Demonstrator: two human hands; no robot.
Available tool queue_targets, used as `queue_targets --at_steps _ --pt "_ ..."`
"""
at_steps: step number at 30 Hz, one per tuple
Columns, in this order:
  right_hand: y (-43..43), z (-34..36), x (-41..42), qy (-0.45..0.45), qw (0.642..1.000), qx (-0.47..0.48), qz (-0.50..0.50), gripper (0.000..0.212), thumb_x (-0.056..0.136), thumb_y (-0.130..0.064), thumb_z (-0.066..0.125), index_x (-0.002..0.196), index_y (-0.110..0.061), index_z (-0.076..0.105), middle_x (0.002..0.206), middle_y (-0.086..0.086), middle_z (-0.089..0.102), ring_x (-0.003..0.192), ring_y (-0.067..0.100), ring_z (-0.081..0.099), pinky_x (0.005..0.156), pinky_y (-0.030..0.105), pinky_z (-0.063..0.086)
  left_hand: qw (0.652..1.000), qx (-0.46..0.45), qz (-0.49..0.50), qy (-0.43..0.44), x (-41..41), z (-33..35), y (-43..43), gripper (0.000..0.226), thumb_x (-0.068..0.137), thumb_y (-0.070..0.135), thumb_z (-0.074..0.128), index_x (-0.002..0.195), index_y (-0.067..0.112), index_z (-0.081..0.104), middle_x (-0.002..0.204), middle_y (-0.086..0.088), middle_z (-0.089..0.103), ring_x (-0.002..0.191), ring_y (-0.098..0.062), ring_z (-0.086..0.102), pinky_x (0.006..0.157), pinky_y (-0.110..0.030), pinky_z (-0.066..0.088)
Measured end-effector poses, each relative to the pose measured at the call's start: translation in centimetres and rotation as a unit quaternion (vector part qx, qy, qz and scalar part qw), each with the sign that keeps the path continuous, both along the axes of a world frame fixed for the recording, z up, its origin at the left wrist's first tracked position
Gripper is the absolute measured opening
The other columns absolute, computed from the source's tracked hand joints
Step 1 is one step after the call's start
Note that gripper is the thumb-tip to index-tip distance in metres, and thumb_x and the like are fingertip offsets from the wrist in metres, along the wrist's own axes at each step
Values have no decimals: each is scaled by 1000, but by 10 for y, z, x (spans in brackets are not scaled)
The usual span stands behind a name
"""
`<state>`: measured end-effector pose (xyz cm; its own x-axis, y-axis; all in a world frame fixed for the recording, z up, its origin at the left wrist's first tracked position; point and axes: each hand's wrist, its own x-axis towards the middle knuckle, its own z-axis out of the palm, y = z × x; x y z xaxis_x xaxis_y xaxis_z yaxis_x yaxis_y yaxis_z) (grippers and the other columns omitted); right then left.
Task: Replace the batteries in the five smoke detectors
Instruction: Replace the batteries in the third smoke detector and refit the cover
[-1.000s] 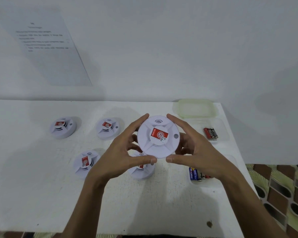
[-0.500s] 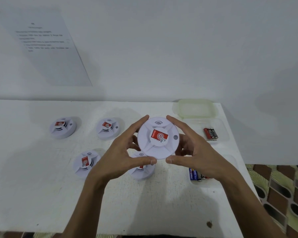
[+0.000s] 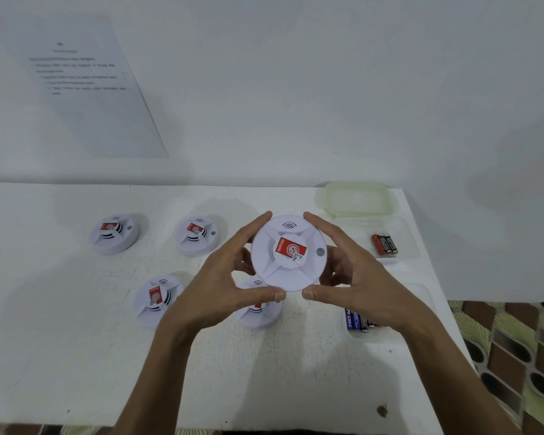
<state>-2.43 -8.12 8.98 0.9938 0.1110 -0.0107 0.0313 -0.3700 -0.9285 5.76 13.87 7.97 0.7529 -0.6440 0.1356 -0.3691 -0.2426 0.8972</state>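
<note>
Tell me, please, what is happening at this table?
A person grips one white smoke detector by its rim with the left hand and right hand, above the table. Four other smoke detectors sit on it. Red-and-black batteries and blue batteries lie in clear trays at the right.

White detector [image 3: 296, 277] w/ red sticker [image 3: 291, 248], white table [image 3: 76, 356], blue batts [image 3: 353, 320], pale-green lid [image 3: 357, 199].

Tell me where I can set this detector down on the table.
For the held detector, bare table runs along the near edge, in front of the near detectors, between your forearms. More lies left of the far-left detector. The right side is crowded: lid and two battery trays.
</note>
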Motion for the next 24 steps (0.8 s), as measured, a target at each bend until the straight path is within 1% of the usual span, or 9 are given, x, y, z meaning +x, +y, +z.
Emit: queue_targets --at_steps 2,4,7,8,12,15,17,20,24 --pt "0 -1 0 -2 1000 -4 0 94 78 -21 81 143 -56 23 108 -8 64 69 19 54 77 39 58 1000 0 -1 1 0 -1 0 89 68 33 79 139 43 26 128 42 42 114 3 51 79 -8 47" --pt "0 -2 1 -3 1000 -4 1 94 78 -21 81 143 -57 23 109 -9 64 69 23 55 76 40 58 1000 1 -2 3 0 -1 0 89 68 34 79 139 43 26 128 43 42 113 4 51 79 -9 47" --pt "1 -2 0 -6 1000 3 3 93 79 -19 80 145 -53 24 102 -6 64 68 20 52 75 41 57 1000 0 -2 5 1 -1 0 88 68 33 78 139 42 26 127 44 42 113 5 51 79 -8 47" --pt "1 -2 0 -6 1000 2 3 93 79 -19 80 145 -52 24 102 -7 64 68 18 52 75 41 58 1000 -1 -2 5 1 -1 0 88 68 32 78 139 42 26 127 44 42 113 5 51 79 -8 46" --pt "1 -4 1 -3 1000 -9 1 93 78 -23 81 143 -56 23 111 -13 63 71 24 56 76 40 59 1000 -4 -2 7 1 -2 1 88 68 33 78 139 42 27 129 41 43 114 3 52 80 -9 47" --pt "0 -4 1 -2 1000 -11 1 93 78 -24 81 142 -58 22 110 -11 63 71 23 56 77 40 59 1000 -1 -1 4 1 -2 0 88 68 33 79 139 42 27 128 43 43 114 4 51 79 -8 47" --pt "0 -3 1 1 1000 -13 1 94 78 -23 81 142 -57 22 111 -10 64 73 26 57 77 40 59 1000 -1 -2 4 1 -2 0 89 68 34 79 139 43 26 128 43 43 113 4 51 80 -9 47" --pt "0 -4 1 1 1000 -11 3 93 78 -24 81 142 -57 22 116 -11 63 76 30 58 77 40 59 1000 -1 -2 7 1 -2 1 89 68 34 78 138 44 26 129 41 43 113 0 52 81 -11 48" --pt "1 -3 1 2 1000 -12 3 93 78 -25 80 143 -57 22 118 -13 62 76 28 58 77 39 59 1000 0 -2 6 1 -1 1 89 68 34 79 138 44 26 128 43 43 112 2 52 80 -10 48"
